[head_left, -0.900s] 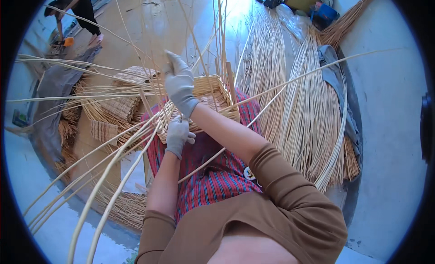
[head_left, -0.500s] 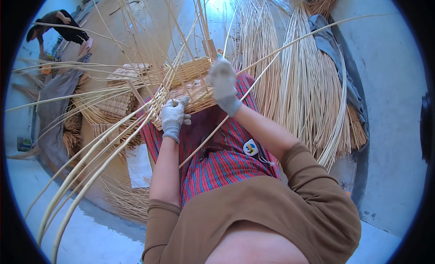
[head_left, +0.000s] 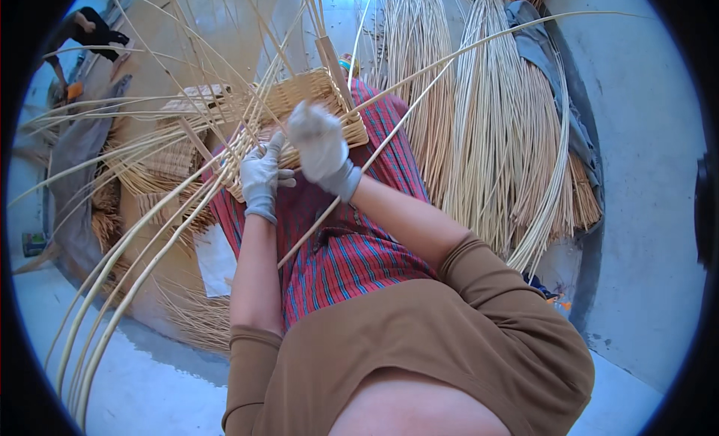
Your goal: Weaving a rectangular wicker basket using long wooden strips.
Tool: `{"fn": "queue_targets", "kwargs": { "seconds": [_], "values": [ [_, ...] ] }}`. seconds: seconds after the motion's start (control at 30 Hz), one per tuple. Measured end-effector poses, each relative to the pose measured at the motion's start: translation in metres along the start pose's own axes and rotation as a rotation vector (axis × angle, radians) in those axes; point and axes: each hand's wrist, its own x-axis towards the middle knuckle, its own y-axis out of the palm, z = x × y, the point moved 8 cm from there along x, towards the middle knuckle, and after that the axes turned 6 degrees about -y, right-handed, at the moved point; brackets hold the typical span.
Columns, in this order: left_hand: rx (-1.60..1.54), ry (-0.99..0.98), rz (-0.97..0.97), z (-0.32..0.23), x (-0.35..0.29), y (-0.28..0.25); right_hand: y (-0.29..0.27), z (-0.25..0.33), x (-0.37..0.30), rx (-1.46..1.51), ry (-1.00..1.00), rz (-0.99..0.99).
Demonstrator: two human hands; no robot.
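A rectangular wicker basket (head_left: 296,95) lies across my lap, with long pale rods sticking out of its left side and far side. My left hand (head_left: 262,180), in a pale grey work glove, grips the basket's near left edge where the rods bunch together, its thumb pointing up. Over the near wall of the basket is my right hand (head_left: 320,147), also gloved. Motion blurs its fingers, so whether it holds a rod cannot be made out. A flat wooden stick (head_left: 335,70) stands at the basket's right end, and another flat stick (head_left: 196,140) leans at its left.
Big bundles of peeled rods (head_left: 494,136) lie on the floor to the right, partly under a grey cloth (head_left: 541,58). Woven panels (head_left: 176,147) are stacked at left, near a draped grey cloth (head_left: 79,155). Another person (head_left: 93,31) bends over at the far left.
My right hand has swung left and slightly down, from the basket's right end toward my left hand. The left hand still grips the edge. The whole view has shifted a little.
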Motion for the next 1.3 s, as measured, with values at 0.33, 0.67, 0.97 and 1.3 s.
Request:
{"fn": "queue_targets", "kwargs": {
  "seconds": [0.33,0.67,0.97,1.3],
  "values": [
    [0.044,0.247,-0.083,-0.047,-0.046,-0.007,-0.030,0.173,0.002,-1.330,-0.467,0.039],
    [0.351,-0.124,0.352,-0.040,-0.014,0.109,-0.054,0.248,0.067,-2.528,0.112,-0.001],
    [0.192,-0.059,0.439,-0.033,-0.010,0.112,-0.013,0.203,0.156,-2.188,0.086,0.294],
    [0.386,-0.138,0.368,-0.034,-0.004,0.104,-0.020,0.165,0.182,-2.651,0.335,0.267]
  ]
}}
